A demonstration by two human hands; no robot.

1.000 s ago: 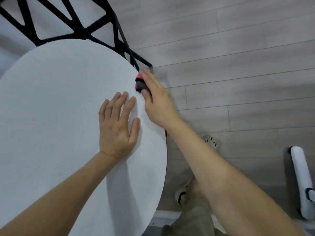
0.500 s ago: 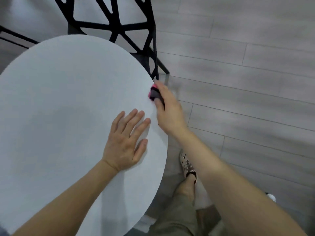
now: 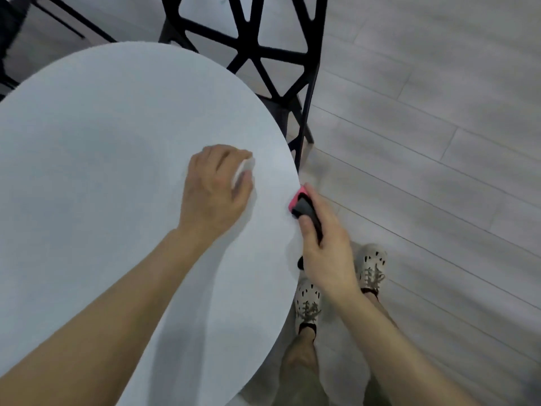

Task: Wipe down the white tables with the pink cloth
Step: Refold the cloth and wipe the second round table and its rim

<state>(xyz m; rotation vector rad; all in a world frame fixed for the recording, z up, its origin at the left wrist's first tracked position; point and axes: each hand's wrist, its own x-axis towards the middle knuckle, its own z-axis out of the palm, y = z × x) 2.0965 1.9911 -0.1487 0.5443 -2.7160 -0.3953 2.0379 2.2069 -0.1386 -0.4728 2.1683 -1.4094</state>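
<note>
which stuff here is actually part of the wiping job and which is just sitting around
Part of the job:
- round white table
- pink cloth, bunched with something black, gripped by the right hand at the table's edge
- left hand, on the tabletop

Just around:
- black open-frame chair beyond the table
- grey plank floor
- pale patterned shoes on the person's feet

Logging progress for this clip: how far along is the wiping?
Done: unclear; the round white tabletop shows no marks or streaks. In hand: the right hand grips the pink cloth, which has a black part, at its right rim; the left hand rests on top. Left: other tables are out of view.
</note>
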